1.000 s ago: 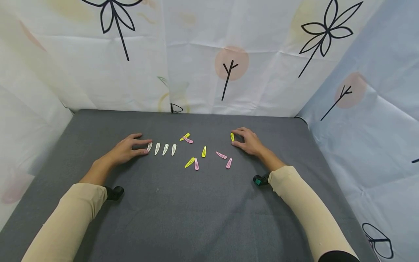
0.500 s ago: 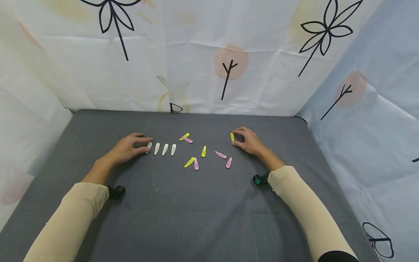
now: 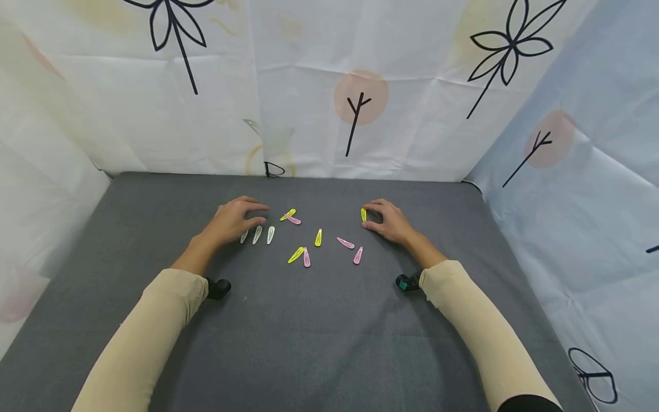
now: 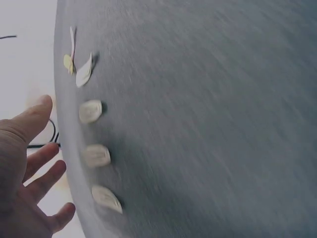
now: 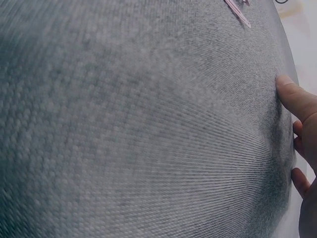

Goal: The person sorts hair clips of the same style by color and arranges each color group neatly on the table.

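In the head view my left hand [image 3: 229,222] hovers above a row of white hair clips [image 3: 257,235], its fingers extended and holding nothing. It covers part of the row. The left wrist view shows several white hair clips [image 4: 97,155] lying beside the spread fingers. Just right of that hand, a yellow hair clip [image 3: 284,217] and a pink hair clip [image 3: 294,220] lie crossed. My right hand [image 3: 392,222] pinches another yellow hair clip [image 3: 363,214] between thumb and fingers at the table; the right wrist view does not show this clip.
Between the hands lie a lone yellow clip [image 3: 318,237], a yellow clip [image 3: 296,255] beside a pink clip [image 3: 306,257], and two more pink clips, one [image 3: 345,243] above the other [image 3: 357,256]. The grey table [image 3: 309,343] ends at a patterned cloth wall [image 3: 309,114].
My left hand has left the leftmost white hair clip and moved right, over the row toward the crossed clips. The right hand has stayed on its yellow hair clip.
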